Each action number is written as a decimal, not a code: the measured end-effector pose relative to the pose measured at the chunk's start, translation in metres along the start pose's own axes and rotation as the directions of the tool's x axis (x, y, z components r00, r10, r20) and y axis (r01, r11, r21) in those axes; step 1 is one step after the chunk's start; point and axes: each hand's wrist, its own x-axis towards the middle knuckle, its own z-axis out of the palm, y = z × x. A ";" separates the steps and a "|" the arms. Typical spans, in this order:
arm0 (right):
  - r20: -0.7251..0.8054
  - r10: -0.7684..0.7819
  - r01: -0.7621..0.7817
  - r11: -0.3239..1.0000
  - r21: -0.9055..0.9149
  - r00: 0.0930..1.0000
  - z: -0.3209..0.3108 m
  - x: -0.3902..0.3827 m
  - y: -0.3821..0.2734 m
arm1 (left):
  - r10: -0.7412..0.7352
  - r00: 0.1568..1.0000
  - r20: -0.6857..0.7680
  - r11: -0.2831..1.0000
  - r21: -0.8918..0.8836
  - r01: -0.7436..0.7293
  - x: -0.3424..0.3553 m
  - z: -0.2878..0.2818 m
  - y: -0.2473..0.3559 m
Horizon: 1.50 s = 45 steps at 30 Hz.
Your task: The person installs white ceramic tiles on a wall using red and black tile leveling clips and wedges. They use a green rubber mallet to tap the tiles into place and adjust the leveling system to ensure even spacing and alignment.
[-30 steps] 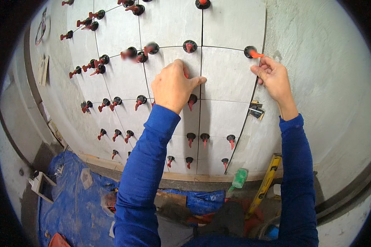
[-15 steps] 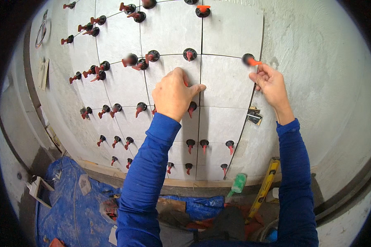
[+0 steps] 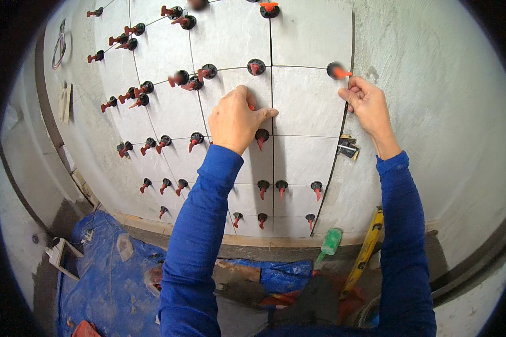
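Head view: the left hand (image 3: 232, 121) curls over a red piece (image 3: 251, 106), grip hidden. The right hand (image 3: 367, 105), fingers bent at an orange handle (image 3: 343, 73) near the tiles' (image 3: 308, 104) right edge, contact unclear, has barely moved; adjusting seems unfinished.

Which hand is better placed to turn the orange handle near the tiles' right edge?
Probably the right hand: it's close below the orange handle. The left hand is farther left, partly hiding something red.
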 end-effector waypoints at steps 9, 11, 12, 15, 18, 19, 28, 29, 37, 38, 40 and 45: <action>-0.011 -0.051 0.051 0.998 0.040 0.999 0.001 0.001 0.006 | -0.006 1.000 0.005 1.000 0.004 0.006 -0.001 -0.002 0.003; 0.005 -0.065 0.064 0.995 0.079 0.998 0.001 0.002 0.006 | -0.005 1.000 0.011 1.000 0.022 0.005 0.000 -0.003 0.005; 0.011 -0.036 0.035 0.997 0.069 0.999 0.000 0.002 0.006 | -0.004 1.000 0.016 0.999 0.033 0.004 0.000 -0.003 0.005; 0.008 -0.042 0.042 0.999 0.017 0.999 -0.002 0.002 0.004 | -0.005 1.000 0.019 0.998 0.063 0.004 -0.001 -0.005 0.008; 0.018 -0.028 0.025 0.989 0.148 0.999 -0.002 0.003 0.003 | -0.007 1.000 0.025 0.996 0.091 0.005 -0.001 -0.005 0.010; 0.016 -0.031 0.029 0.990 0.138 0.999 -0.003 0.003 0.004 | -0.007 1.000 0.026 0.995 0.103 0.004 -0.002 -0.005 0.011; -0.006 -0.113 0.113 0.994 0.000 0.994 -0.001 0.006 0.016 | 0.003 1.000 0.029 0.991 0.135 -0.007 -0.001 -0.003 0.012; -0.016 -0.129 0.129 0.992 0.002 0.992 -0.001 0.006 0.017 | 0.000 0.999 0.032 0.989 0.146 -0.005 -0.001 -0.003 0.012; -0.155 -0.094 0.080 0.993 -0.091 0.983 -0.001 -0.009 0.005 | 0.084 0.996 -0.018 0.994 -0.064 -0.085 -0.010 -0.022 0.011; -0.231 -0.096 0.082 0.994 -0.067 0.968 0.000 -0.017 0.002 | 0.034 0.998 -0.056 0.976 -0.214 -0.045 -0.022 -0.026 0.007; -0.386 -0.070 0.059 0.997 -0.039 0.920 -0.001 -0.046 0.000 | -0.066 0.995 -0.079 0.863 -0.505 0.017 -0.062 -0.030 -0.004; -0.189 0.166 -0.123 0.967 0.221 0.968 0.067 -0.189 0.000 | -0.396 0.805 0.443 0.352 -0.736 0.578 -0.236 0.018 -0.031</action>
